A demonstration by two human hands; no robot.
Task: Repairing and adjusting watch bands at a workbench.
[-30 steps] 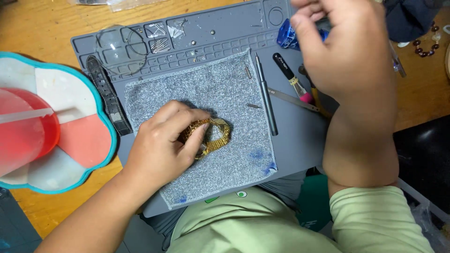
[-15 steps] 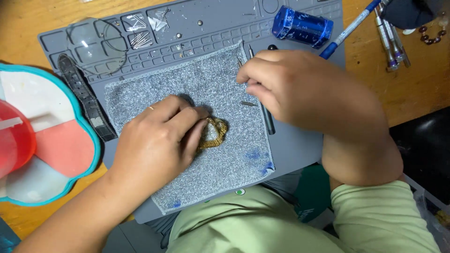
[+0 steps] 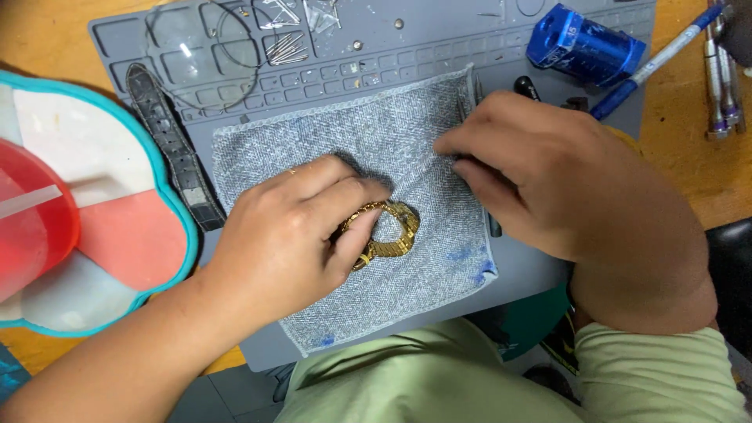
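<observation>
My left hand grips a gold metal watch bracelet and presses it onto a grey cloth spread over a grey work mat. My right hand rests on the cloth's right edge with its fingertips pinched together near a thin dark tool that lies along that edge. Whether the fingers hold anything is hidden.
A black watch strap lies on the mat's left side near a round glass lens. A teal-rimmed tray with red and white sections sits at left. A blue cylinder, a blue pen and metal tools lie at top right.
My right hand came down from the mat's top right to the cloth's right edge. My left hand stayed on the gold bracelet.
</observation>
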